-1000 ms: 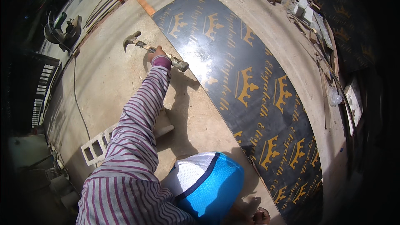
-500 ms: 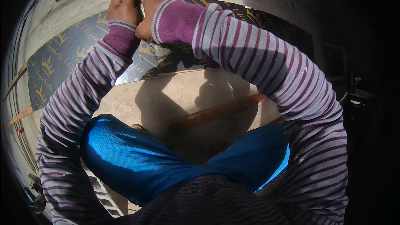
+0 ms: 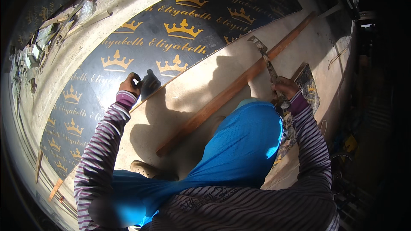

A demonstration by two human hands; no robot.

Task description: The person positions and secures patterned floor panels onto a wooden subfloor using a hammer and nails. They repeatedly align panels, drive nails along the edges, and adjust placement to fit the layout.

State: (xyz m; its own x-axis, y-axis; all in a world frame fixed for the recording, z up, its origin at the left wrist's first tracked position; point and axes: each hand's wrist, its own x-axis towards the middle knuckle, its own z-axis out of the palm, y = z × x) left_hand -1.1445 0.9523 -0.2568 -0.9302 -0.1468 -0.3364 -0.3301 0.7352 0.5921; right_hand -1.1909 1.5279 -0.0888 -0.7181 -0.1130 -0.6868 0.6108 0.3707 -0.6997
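Note:
In my right hand (image 3: 286, 87) is a worn hammer (image 3: 270, 69), its handle wrapped by my fingers. The hammer's head points away from me, above a long brown wooden batten. My left hand (image 3: 130, 84) is over the near edge of a dark board (image 3: 145, 62) printed with gold crowns and lettering. Its fingers are curled together; what they hold, if anything, is too small to make out. A dark shadow of that hand falls on the board beside it.
The wooden batten (image 3: 231, 90) lies slantwise on the concrete floor between the board and my legs. A smaller printed offcut (image 3: 309, 89) is by my right forearm. Scraps and wood strips (image 3: 92, 21) lie beyond the board at the far left.
Both hands were together at the far side, around a tool. Now they are apart: the right has come back toward my right knee with the hammer, the left is nearer. My view has turned.

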